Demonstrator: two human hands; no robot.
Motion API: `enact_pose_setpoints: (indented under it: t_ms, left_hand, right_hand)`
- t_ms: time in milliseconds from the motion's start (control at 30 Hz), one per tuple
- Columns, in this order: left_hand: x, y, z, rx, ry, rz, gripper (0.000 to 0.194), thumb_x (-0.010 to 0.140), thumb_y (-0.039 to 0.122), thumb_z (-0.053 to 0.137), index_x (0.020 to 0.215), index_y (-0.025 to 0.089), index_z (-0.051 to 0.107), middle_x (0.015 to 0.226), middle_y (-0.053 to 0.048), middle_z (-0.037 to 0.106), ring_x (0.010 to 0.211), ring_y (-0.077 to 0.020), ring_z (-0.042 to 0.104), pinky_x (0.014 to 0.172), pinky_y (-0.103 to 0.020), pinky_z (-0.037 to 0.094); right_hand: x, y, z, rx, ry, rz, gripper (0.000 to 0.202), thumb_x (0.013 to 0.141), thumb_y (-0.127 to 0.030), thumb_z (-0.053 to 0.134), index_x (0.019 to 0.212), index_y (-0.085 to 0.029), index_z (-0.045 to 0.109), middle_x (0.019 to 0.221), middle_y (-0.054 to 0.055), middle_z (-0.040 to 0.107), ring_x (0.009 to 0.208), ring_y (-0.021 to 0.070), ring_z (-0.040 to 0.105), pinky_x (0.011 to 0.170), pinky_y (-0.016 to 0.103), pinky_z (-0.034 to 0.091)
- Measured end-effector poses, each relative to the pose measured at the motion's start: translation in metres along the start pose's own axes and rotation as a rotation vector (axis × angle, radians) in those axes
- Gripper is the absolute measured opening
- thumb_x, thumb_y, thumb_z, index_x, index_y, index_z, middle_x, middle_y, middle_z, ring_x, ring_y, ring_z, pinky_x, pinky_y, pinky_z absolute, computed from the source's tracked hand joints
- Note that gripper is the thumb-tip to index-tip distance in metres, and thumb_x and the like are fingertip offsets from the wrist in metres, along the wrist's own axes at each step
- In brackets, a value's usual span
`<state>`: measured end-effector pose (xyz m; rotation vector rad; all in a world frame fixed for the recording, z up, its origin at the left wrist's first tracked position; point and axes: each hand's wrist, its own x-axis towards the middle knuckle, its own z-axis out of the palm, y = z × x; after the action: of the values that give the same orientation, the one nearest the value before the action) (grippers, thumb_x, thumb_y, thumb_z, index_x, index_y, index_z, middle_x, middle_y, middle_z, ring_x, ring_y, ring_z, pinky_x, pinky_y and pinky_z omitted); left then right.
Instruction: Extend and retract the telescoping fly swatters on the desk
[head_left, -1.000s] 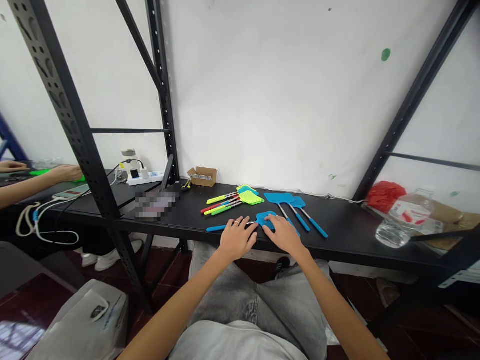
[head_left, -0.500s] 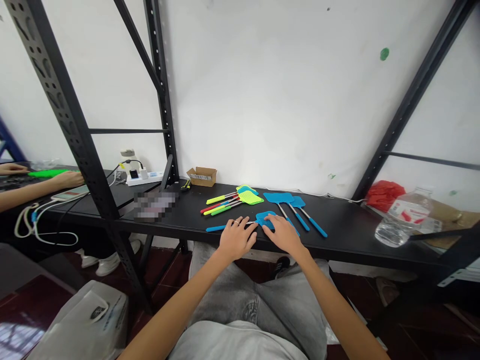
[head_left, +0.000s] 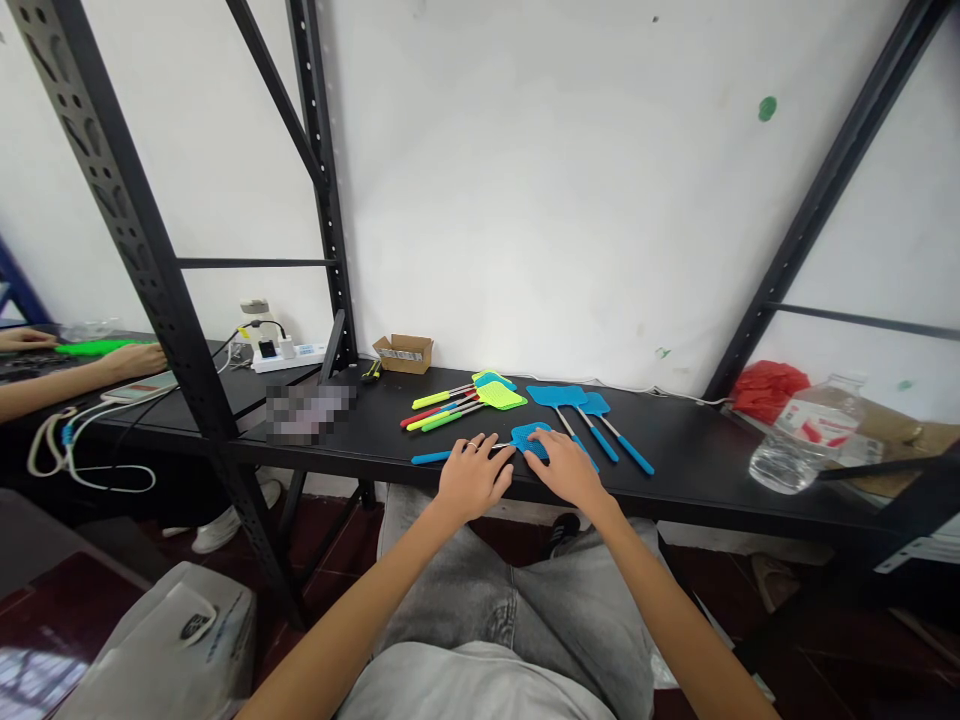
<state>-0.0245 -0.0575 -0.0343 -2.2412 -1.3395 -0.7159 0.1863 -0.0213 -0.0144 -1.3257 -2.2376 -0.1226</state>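
Note:
A blue fly swatter [head_left: 531,441] lies near the front edge of the black table, its handle to the left. My left hand [head_left: 472,475] rests over its shaft, fingers spread and a ring on one of them. Over the right side of the swatter's head lies my right hand [head_left: 568,466], fingers stretched out and slightly apart. Just beyond, several fly swatters with yellow, red, green and blue handles [head_left: 450,408] are piled together. To the right, other blue fly swatters [head_left: 559,396] lie with their handles pointing toward me.
A small open cardboard box [head_left: 405,354] stands at the back left beside a cutter [head_left: 371,372]. On the right are a plastic bottle [head_left: 810,435] and a red bag [head_left: 769,388]. Dark shelf posts [head_left: 142,230] frame the table. At far left, another person's hands [head_left: 139,358] hold something green.

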Motion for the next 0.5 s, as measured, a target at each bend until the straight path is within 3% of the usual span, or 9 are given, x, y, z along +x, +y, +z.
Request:
enact_pose_setpoints:
  t_ms: [500]
  left_hand:
    - [-0.0001,0.0003,-0.0008,0.003,-0.005,-0.004,0.042,0.104,0.042,0.036,0.137,0.030,0.060,0.141,-0.009,0.061,0.129,-0.0306,0.055,0.100,-0.048,0.042]
  right_hand:
    - [0.0002,-0.0010,-0.0011,-0.001,-0.005,0.004,0.038,0.100,-0.043,0.044,0.125,-0.022,0.062,0.129,0.010,0.067,0.122,0.0298,0.059,0.095,0.041,0.049]
